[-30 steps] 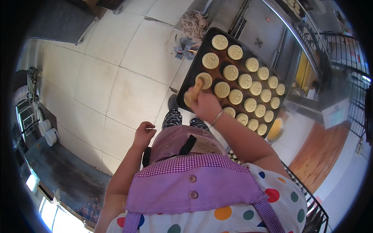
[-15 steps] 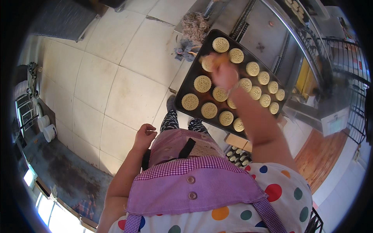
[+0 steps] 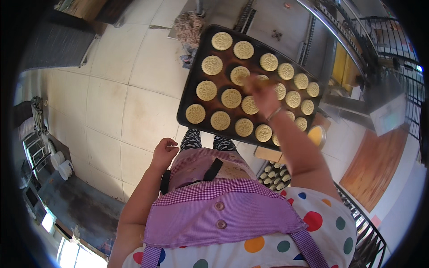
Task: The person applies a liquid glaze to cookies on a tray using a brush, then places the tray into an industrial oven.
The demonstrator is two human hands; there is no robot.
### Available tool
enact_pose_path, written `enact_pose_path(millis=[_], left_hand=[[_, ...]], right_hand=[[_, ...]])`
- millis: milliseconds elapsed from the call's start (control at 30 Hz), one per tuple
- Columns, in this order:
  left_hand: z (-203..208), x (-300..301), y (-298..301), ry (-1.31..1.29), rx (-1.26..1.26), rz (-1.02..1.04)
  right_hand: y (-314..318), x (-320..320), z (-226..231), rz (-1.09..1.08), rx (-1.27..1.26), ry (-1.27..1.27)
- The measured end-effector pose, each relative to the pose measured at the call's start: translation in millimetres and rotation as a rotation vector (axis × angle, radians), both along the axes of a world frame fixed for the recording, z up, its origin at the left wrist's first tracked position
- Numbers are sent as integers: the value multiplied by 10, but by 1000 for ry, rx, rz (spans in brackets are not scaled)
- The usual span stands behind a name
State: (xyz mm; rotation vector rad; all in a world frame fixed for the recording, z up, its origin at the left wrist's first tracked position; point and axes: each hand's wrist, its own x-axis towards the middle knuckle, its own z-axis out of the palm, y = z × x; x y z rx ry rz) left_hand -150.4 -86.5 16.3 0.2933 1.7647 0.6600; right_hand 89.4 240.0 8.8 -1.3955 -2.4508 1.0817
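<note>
A dark baking tray (image 3: 216, 48) with rows of round, pale yellow mooncakes (image 3: 231, 98) lies ahead of me. Their edges are scalloped and their tops carry a raised pattern. Over the tray's middle, my right hand (image 3: 264, 94) is closed around a yellow-brown brush-like tool (image 3: 261, 84), smeared by motion. Its tip is close to the mooncakes there, but whether it touches one I cannot tell. The hand and forearm hide some of the mooncakes. Away from the tray, my left hand (image 3: 166, 152) hangs beside my apron, fingers loosely bent, holding nothing.
A round bowl of yellow liquid (image 3: 316, 136) stands just past the tray's right corner. Below the tray is another tray of small pale pieces (image 3: 274, 175). Metal oven-like equipment (image 3: 281, 22) lies beyond. A wooden board (image 3: 374, 169) is at the right, a dark worktop (image 3: 80, 205) at lower left.
My right hand has moved across the tray from its far-left mooncakes toward the middle. The view has shifted, so the tray appears further left and the yellow bowl now shows. My left hand stays put.
</note>
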Motion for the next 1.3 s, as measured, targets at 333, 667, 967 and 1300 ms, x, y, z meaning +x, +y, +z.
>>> enact_pose_path(millis=[333, 667, 967, 1300], left_hand=[[-35, 495, 325, -21, -22, -105], [-20, 1043, 552, -15, -58, -181], [-27, 1184, 729, -63, -18, -105], [-132, 849, 541, -70, -43, -109]], right_hand=[[374, 1124, 78, -218, -31, -201], [-570, 1866, 268, 201, -90, 173], [1565, 2783, -368, -508, 401, -166], [1225, 1185, -269, -517, 81, 107]])
